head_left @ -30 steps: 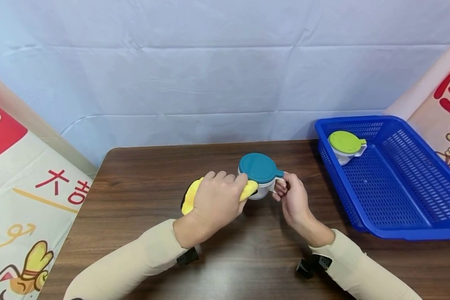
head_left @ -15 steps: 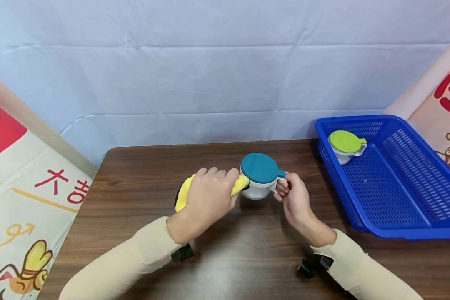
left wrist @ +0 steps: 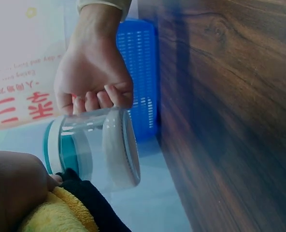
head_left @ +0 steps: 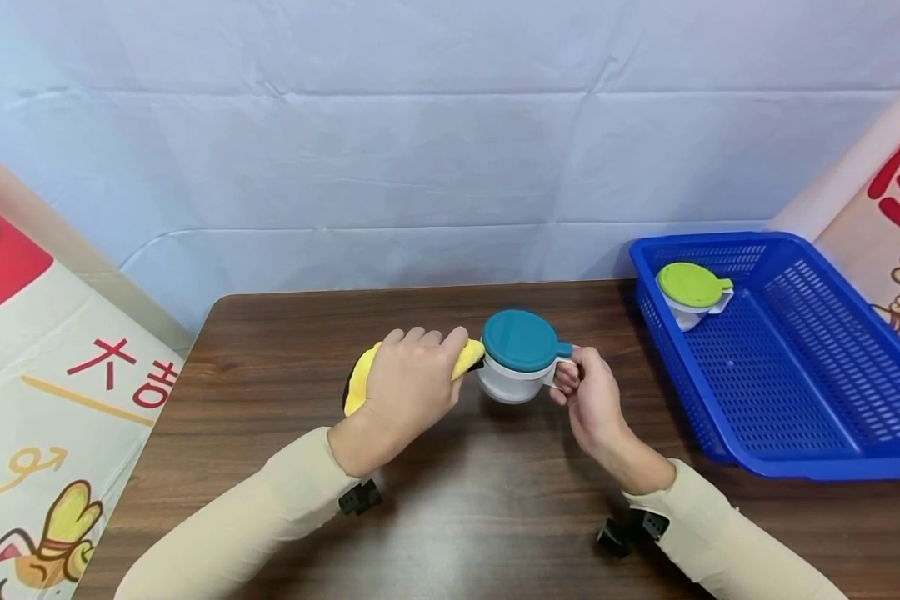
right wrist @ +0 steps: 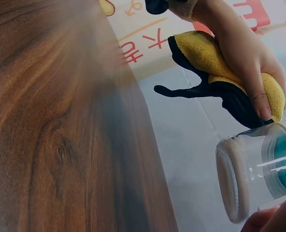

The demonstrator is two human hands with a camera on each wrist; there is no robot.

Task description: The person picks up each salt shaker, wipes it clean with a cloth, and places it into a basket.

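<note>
My left hand (head_left: 414,379) grips a folded cloth (head_left: 360,383), yellow on one side and black on the other. With curled fingers, my right hand (head_left: 594,400) holds the white handle of a clear seasoning jar (head_left: 508,383) with a teal lid (head_left: 521,340). The jar is upright and raised over the table. In the left wrist view, the cloth's black side (left wrist: 97,205) lies close against the jar's wall (left wrist: 92,145). Seen from the right wrist, the left thumb (right wrist: 261,104) presses on the cloth at the jar's side, and a black flap hangs loose.
A blue plastic basket (head_left: 787,467) stands at the right of the brown wooden table (head_left: 292,325). Inside its far left corner sits a similar jar with a green lid (head_left: 690,284). Pale cloth (head_left: 435,158) hangs behind the table, and printed sheets (head_left: 82,417) flank it.
My left hand and the cloth have moved left, from across the jar's front to its left side, uncovering more of the jar. The right hand and jar have shifted only slightly.
</note>
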